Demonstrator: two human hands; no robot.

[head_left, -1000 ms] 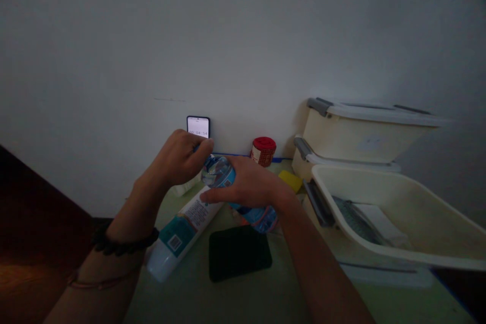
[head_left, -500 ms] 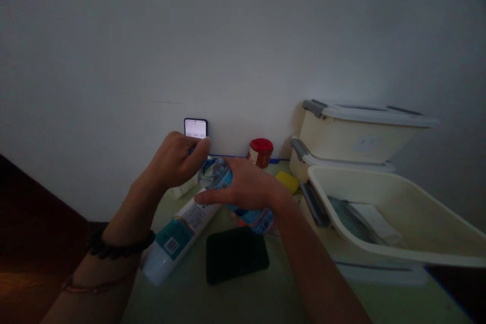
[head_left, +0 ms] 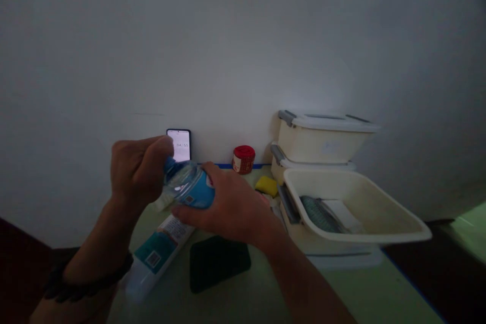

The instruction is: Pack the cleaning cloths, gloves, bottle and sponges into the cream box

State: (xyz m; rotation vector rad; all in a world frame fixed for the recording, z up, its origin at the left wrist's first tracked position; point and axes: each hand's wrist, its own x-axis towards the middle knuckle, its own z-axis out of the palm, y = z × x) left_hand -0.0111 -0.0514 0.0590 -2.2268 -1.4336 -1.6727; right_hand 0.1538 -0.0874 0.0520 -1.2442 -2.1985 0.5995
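My right hand [head_left: 228, 208] is wrapped round a clear water bottle [head_left: 189, 186] with a blue label, held tilted above the table. My left hand [head_left: 138, 170] is closed on the bottle's blue cap end, fingers curled over it. Below the hands lies a white tube-shaped container [head_left: 154, 258] with a teal label, on its side. A dark flat rectangle [head_left: 218, 261] lies next to it on the light green table [head_left: 341, 293].
A lit phone [head_left: 180, 144] leans against the wall behind my hands. A red-lidded jar [head_left: 243, 158] and a yellow sponge [head_left: 267, 186] sit at the back. Stacked cream bins [head_left: 322, 143] and an open cream tub [head_left: 364, 210] stand at right.
The view has swung to the right, so everything sits further left in the picture. Both hands with the bottle have lifted slightly and shifted left; the grip is unchanged.
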